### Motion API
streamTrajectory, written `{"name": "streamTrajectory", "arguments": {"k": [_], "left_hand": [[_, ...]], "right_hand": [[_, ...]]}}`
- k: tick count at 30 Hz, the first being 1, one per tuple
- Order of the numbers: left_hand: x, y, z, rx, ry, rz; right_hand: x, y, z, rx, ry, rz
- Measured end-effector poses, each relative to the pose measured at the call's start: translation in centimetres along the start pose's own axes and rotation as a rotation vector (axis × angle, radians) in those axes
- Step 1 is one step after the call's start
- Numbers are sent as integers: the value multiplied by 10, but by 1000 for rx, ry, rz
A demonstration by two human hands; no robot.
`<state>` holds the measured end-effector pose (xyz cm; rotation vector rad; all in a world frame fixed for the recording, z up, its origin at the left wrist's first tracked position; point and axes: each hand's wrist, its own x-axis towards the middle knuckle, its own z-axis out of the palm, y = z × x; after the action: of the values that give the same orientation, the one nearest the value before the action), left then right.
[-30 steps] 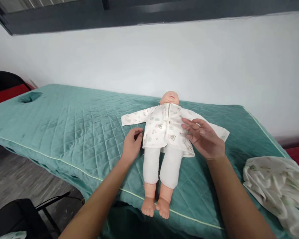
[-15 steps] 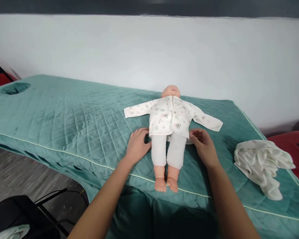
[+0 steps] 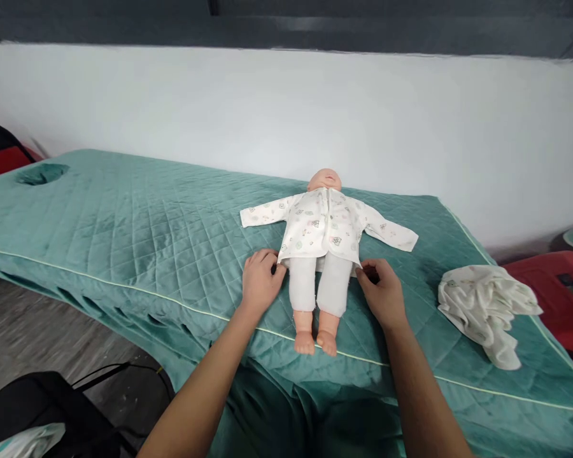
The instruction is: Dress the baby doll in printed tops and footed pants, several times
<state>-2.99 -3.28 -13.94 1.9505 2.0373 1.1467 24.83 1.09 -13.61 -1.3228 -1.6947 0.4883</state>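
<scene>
A baby doll (image 3: 304, 342) lies on its back on the green quilted bed cover (image 3: 172, 222), head toward the wall and feet toward me. It wears a white printed baby jacket (image 3: 310, 222), sleeves spread out to both sides, over white cloth legs. My left hand (image 3: 261, 280) pinches the jacket's lower left corner between thumb and fingers. At the lower right corner, my right hand (image 3: 381, 287) pinches the hem in the same way. Both hands rest close to the bed, one on each side of the doll's legs.
A crumpled white printed cloth (image 3: 484, 308) lies on the bed at the right. Beyond that edge sits a red case (image 3: 549, 292). A face hole (image 3: 42, 173) opens at the bed's far left. Below left stands a black chair (image 3: 38, 407) with a cable.
Both hands have closed on the jacket's lower corners and drawn the hem slightly outward and toward me. The camera view has shifted a little.
</scene>
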Motion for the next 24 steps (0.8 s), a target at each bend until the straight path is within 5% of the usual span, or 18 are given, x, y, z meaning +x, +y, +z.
{"name": "streamTrajectory", "arguments": {"k": [8, 14, 19, 24], "left_hand": [[-3, 1, -1, -2, 77, -39], [8, -6, 1, -615, 140, -218], [56, 1, 8, -1379, -96, -602], [116, 16, 31, -1604, -450, -805]], "right_hand": [[-7, -5, -4, 219, 50, 154], [23, 12, -10, 839, 112, 488], [85, 21, 10, 967, -15, 602], [118, 4, 41, 1066, -118, 646]]}}
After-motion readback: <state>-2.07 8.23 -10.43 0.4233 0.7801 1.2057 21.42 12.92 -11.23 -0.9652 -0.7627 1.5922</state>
